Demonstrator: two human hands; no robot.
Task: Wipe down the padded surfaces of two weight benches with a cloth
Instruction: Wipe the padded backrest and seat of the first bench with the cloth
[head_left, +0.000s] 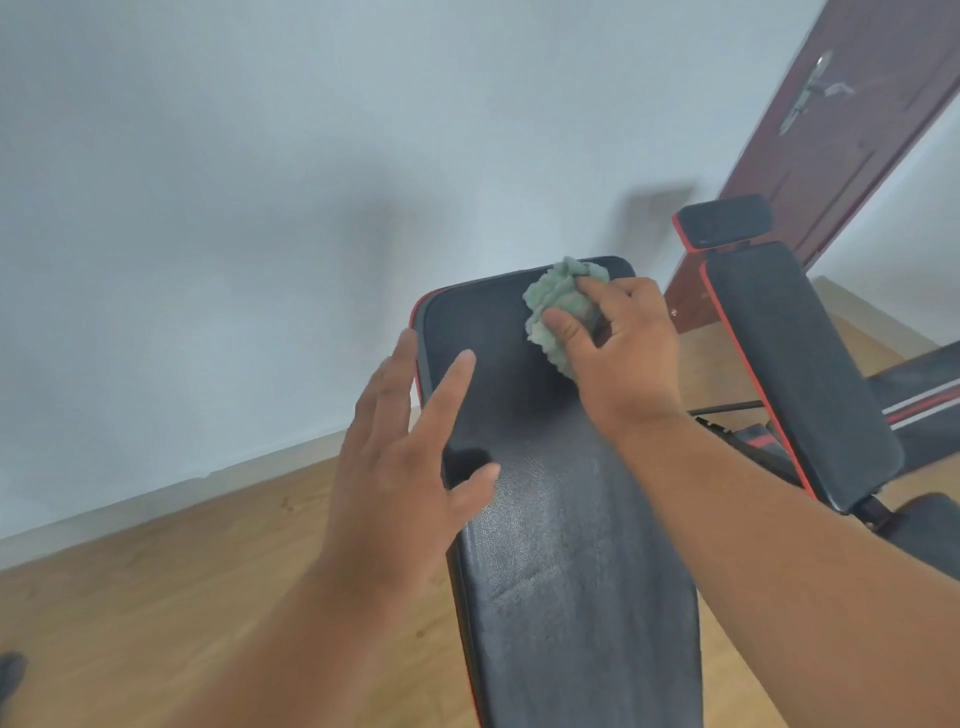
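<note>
Right hand (623, 343) pinches cloth (558, 306) against bench pad (561, 545).

At frame centre, the right hand (623, 345) pinched a green cloth (558, 301) against the near bench pad (561, 545), the left hand (400, 462) spread flat at its left edge.

**Bare hands and forearms, nothing worn**

Two arms come into view from the bottom edge. The left hand (400, 467) and the right hand (623, 348) are both bare: no gloves, and no rings, watch or wristband can be seen. Both forearms are uncovered as far as the picture shows them, with no sleeve or cuff in sight. The fingernails that show are short and plain. The forearms look sturdy, and the wrists are broad. The rest of the person lies outside the picture.
</note>
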